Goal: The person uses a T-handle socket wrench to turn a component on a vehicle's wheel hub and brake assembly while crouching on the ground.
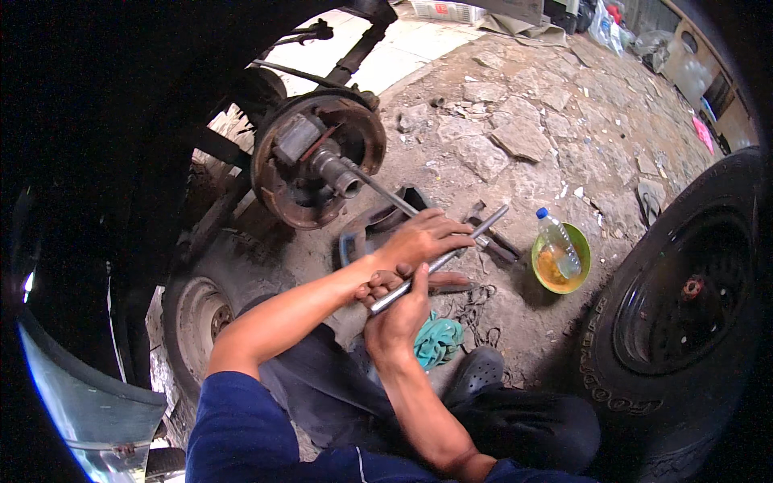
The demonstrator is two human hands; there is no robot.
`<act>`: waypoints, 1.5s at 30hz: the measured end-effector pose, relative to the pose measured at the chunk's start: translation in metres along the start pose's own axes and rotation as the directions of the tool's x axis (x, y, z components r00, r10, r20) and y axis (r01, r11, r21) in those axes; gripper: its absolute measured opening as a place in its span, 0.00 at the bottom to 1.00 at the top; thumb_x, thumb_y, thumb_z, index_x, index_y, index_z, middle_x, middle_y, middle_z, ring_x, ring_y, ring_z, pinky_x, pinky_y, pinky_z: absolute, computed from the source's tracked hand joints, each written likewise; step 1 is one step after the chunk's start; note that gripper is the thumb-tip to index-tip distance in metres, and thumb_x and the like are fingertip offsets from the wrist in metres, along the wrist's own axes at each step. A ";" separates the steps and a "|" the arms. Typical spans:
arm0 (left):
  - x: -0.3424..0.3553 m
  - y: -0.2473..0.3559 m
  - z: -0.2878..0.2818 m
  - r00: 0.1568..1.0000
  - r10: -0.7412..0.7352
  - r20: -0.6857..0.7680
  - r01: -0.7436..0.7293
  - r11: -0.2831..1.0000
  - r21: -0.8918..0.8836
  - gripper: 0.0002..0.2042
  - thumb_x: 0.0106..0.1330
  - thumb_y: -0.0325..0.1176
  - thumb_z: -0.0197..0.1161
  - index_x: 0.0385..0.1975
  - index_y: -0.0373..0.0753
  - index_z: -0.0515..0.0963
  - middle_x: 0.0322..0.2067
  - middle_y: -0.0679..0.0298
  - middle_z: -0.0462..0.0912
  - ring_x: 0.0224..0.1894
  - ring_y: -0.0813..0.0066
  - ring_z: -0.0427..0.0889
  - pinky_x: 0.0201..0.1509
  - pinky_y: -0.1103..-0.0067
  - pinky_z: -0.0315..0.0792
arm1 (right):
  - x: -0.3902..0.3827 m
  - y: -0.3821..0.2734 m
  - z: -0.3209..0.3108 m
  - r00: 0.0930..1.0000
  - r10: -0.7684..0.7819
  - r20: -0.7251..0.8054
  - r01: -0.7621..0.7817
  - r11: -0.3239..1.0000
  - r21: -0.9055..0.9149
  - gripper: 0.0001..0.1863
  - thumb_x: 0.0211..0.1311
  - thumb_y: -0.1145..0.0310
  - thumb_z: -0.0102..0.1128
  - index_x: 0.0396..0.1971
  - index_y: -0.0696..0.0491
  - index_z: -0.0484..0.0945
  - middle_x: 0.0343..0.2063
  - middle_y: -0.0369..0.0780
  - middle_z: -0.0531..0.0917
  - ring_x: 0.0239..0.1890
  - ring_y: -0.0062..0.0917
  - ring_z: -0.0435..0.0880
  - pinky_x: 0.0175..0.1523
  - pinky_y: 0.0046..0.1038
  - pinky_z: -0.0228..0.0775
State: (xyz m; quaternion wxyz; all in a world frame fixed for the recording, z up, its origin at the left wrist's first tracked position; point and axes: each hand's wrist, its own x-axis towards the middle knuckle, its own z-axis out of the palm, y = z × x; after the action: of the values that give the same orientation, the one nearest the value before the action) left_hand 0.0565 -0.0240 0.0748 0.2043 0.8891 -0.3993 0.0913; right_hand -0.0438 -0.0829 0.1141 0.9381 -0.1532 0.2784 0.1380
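My left hand [423, 240] reaches across from the left, fingers curled over a long thin metal rod [378, 188]. This rod runs from the bare wheel hub [332, 171] down to the right under my fingers. Below it, my right hand [398, 318] is closed, palm up, around a shiny metal bar [390, 299] that slants up to the right, crossing the rod just beside my left fingers. The hub is rusty, with its shaft end sticking out of a round brake backing plate [270, 173]. Dark smudges mark my right fingers.
A green bowl [561, 282] with orange-brown contents holds a clear bottle [558, 241] with a blue cap. A large tyre [616, 322] stands at right, another wheel [197, 322] at left. Teal cloth [439, 340] lies near my shoe [483, 370]. Broken stone slabs [519, 137] cover the ground beyond.
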 end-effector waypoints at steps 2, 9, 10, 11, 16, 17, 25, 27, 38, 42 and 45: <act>0.009 0.002 0.008 0.977 0.083 -0.197 -0.079 0.996 0.029 0.17 0.56 0.45 0.68 0.43 0.45 0.79 0.47 0.68 0.80 0.36 0.68 0.78 0.44 0.73 0.69 | 0.006 0.000 -0.007 0.996 -0.047 0.075 0.053 0.995 -0.087 0.24 0.74 0.48 0.32 0.38 0.57 0.62 0.13 0.42 0.72 0.16 0.32 0.75 0.24 0.34 0.73; 0.013 -0.012 0.013 0.981 0.101 -0.163 -0.100 0.995 0.018 0.11 0.59 0.41 0.64 0.38 0.46 0.81 0.42 0.69 0.84 0.35 0.70 0.81 0.38 0.75 0.72 | 0.044 -0.004 -0.036 0.858 -0.482 0.175 0.461 0.574 -0.677 0.40 0.73 0.42 0.25 0.19 0.61 0.75 0.14 0.41 0.78 0.18 0.25 0.76 0.28 0.31 0.66; 0.014 -0.010 0.013 0.981 0.102 -0.165 -0.100 0.995 0.020 0.10 0.59 0.40 0.64 0.38 0.46 0.82 0.41 0.68 0.84 0.35 0.70 0.81 0.38 0.75 0.72 | 0.044 -0.005 -0.037 0.826 -0.521 0.215 0.499 0.499 -0.709 0.40 0.73 0.43 0.25 0.20 0.62 0.76 0.14 0.41 0.78 0.17 0.27 0.76 0.28 0.31 0.66; 0.015 -0.010 0.011 0.984 0.100 -0.149 -0.098 0.995 0.019 0.10 0.59 0.40 0.63 0.38 0.45 0.82 0.41 0.68 0.84 0.35 0.70 0.81 0.38 0.74 0.72 | 0.049 -0.001 -0.041 0.703 -0.642 0.306 0.601 0.307 -0.738 0.41 0.71 0.40 0.25 0.17 0.60 0.76 0.11 0.40 0.75 0.15 0.25 0.74 0.26 0.29 0.65; 0.015 -0.002 0.007 0.992 0.058 -0.116 -0.058 0.998 0.007 0.11 0.60 0.40 0.62 0.38 0.43 0.81 0.42 0.67 0.84 0.35 0.69 0.81 0.39 0.74 0.73 | 0.073 0.006 -0.080 0.533 -0.657 0.534 0.825 0.263 -0.500 0.47 0.68 0.33 0.23 0.03 0.54 0.71 0.02 0.35 0.68 0.11 0.22 0.73 0.23 0.22 0.63; 0.014 -0.003 0.006 0.990 0.065 -0.125 -0.064 0.998 0.010 0.11 0.60 0.40 0.61 0.38 0.43 0.81 0.42 0.66 0.84 0.35 0.68 0.81 0.39 0.73 0.73 | 0.070 0.007 -0.080 0.538 -0.677 0.502 0.799 0.219 -0.560 0.48 0.67 0.31 0.22 0.00 0.54 0.68 0.02 0.34 0.69 0.11 0.22 0.73 0.24 0.20 0.64; 0.013 0.002 0.000 0.990 0.052 -0.134 -0.052 0.999 0.005 0.11 0.61 0.39 0.60 0.39 0.42 0.81 0.43 0.65 0.84 0.35 0.65 0.80 0.41 0.71 0.72 | 0.061 -0.004 -0.072 0.382 -0.731 0.565 0.869 0.076 -0.490 0.44 0.71 0.38 0.22 0.04 0.53 0.69 0.03 0.34 0.71 0.08 0.21 0.71 0.22 0.20 0.65; 0.014 0.003 -0.002 0.992 0.036 -0.122 -0.034 0.999 0.016 0.11 0.60 0.39 0.60 0.40 0.42 0.81 0.43 0.65 0.84 0.36 0.65 0.81 0.42 0.70 0.72 | 0.057 -0.010 -0.063 0.335 -0.748 0.573 0.902 0.078 -0.426 0.41 0.73 0.42 0.26 0.06 0.53 0.69 0.03 0.34 0.71 0.08 0.20 0.71 0.21 0.20 0.64; 0.004 0.005 -0.006 0.991 0.023 -0.131 -0.022 1.000 0.013 0.12 0.59 0.36 0.60 0.40 0.40 0.81 0.42 0.62 0.85 0.38 0.63 0.82 0.45 0.69 0.74 | 0.092 -0.095 -0.039 0.244 -0.898 0.365 0.874 0.041 -0.484 0.20 0.71 0.59 0.43 0.34 0.60 0.78 0.35 0.47 0.83 0.44 0.34 0.81 0.50 0.33 0.71; 0.005 0.012 -0.012 0.994 0.018 -0.110 -0.022 0.999 -0.031 0.12 0.58 0.33 0.62 0.41 0.39 0.81 0.44 0.60 0.84 0.40 0.61 0.82 0.46 0.67 0.74 | 0.138 -0.112 -0.067 0.148 -0.685 0.713 0.796 -0.345 -0.498 0.30 0.70 0.44 0.38 0.42 0.58 0.76 0.47 0.46 0.79 0.61 0.44 0.67 0.65 0.43 0.55; 0.005 0.015 -0.010 0.991 0.017 -0.130 -0.027 0.997 -0.078 0.14 0.57 0.33 0.64 0.43 0.39 0.80 0.46 0.59 0.83 0.43 0.58 0.82 0.50 0.64 0.73 | 0.163 -0.088 -0.094 0.189 -0.672 0.716 0.770 -0.351 -0.533 0.41 0.61 0.28 0.33 0.44 0.55 0.74 0.55 0.45 0.73 0.65 0.48 0.60 0.68 0.51 0.48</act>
State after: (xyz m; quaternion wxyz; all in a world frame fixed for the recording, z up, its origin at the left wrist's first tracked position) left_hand 0.0488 -0.0319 0.0894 0.2641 0.8680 -0.3982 0.1349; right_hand 0.0730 -0.1691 -0.0346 0.5532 -0.7468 -0.0550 -0.3649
